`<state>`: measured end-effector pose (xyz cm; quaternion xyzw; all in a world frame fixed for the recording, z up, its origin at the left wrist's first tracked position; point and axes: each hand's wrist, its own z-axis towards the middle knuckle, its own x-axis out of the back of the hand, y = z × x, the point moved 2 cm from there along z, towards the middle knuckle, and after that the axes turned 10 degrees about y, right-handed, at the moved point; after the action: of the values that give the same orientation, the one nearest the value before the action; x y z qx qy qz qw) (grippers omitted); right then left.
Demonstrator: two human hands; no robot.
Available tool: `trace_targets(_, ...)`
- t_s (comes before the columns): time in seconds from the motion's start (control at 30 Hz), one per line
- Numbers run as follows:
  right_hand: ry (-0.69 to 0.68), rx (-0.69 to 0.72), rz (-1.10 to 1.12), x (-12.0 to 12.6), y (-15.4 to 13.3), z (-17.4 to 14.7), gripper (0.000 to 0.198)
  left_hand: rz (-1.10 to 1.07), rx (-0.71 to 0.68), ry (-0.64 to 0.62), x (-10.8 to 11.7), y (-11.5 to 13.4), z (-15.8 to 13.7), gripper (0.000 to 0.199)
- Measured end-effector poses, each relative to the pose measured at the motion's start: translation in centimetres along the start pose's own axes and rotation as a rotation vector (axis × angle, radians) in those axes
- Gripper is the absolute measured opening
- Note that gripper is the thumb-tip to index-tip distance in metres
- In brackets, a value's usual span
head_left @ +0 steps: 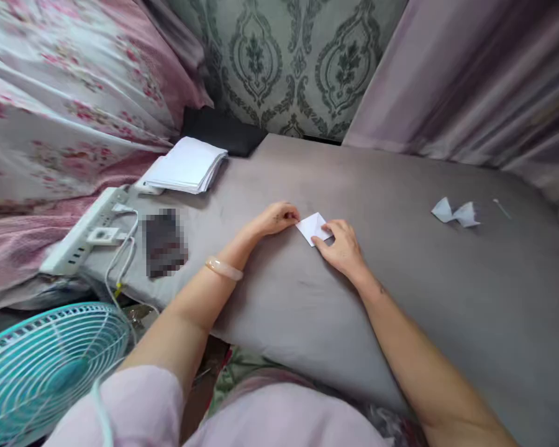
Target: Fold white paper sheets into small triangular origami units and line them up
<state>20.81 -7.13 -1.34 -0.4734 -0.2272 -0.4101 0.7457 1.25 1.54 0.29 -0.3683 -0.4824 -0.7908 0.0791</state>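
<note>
A small folded white paper (311,227) with crease lines lies on the grey covered surface in front of me. My left hand (278,218) has its fingers curled together and pinches the paper's left corner. On the other side my right hand (342,247) grips the paper's right edge, thumb at the near side and fingers at the far side. Farther right rests a folded white paper piece (455,214) shaped like a bow, apart from both hands.
At the back left lie a stack of white paper (186,164) and a black flat item (223,130). A white power strip (86,233) with cables and a blurred dark object (164,243) are at left. A turquoise fan (68,375) stands below. A thin white stick (502,209) lies far right.
</note>
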Motion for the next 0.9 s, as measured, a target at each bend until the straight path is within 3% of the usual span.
trace_targets(0.2, -0.037, -0.022, -0.006, 0.3, -0.2, 0.0, 0.033, -0.086, 0.064, 0.043, 0.3, -0.3, -0.5, 0.017)
trace_targets(0.3, -0.042, -0.049, -0.006, 0.6, -0.5, 0.0, 0.032, -0.197, 0.217, 0.146, 0.7, -0.9, -1.0, 0.02)
trace_targets(0.37, -0.044, -0.061, -0.007, 0.7, -0.7, 0.0, 0.032, -0.206, 0.245, 0.224, 0.8, -0.7, -1.3, 0.019)
trace_targets(0.43, -0.047, -0.066, -0.012, 0.7, -0.7, 0.0, 0.033, -0.176, 0.16, 0.248, 0.5, 0.1, -1.5, 0.016)
trace_targets(0.63, -0.054, -0.061, -0.029, 0.4, -0.6, 0.0, 0.033, 0.064, -0.224, 0.083, -2.2, 3.1, -1.8, 0.021)
trace_targets(0.73, -0.055, -0.04, -0.056, 0.5, -0.7, -0.2, 0.037, 0.191, -0.296, 0.045, -3.2, 3.3, -2.0, 0.026)
trace_targets(0.9, -0.132, 0.058, -0.161, 0.8, -1.0, -0.1, 0.049, 0.307, -0.299, 0.029, -3.5, 3.7, -2.1, 0.029)
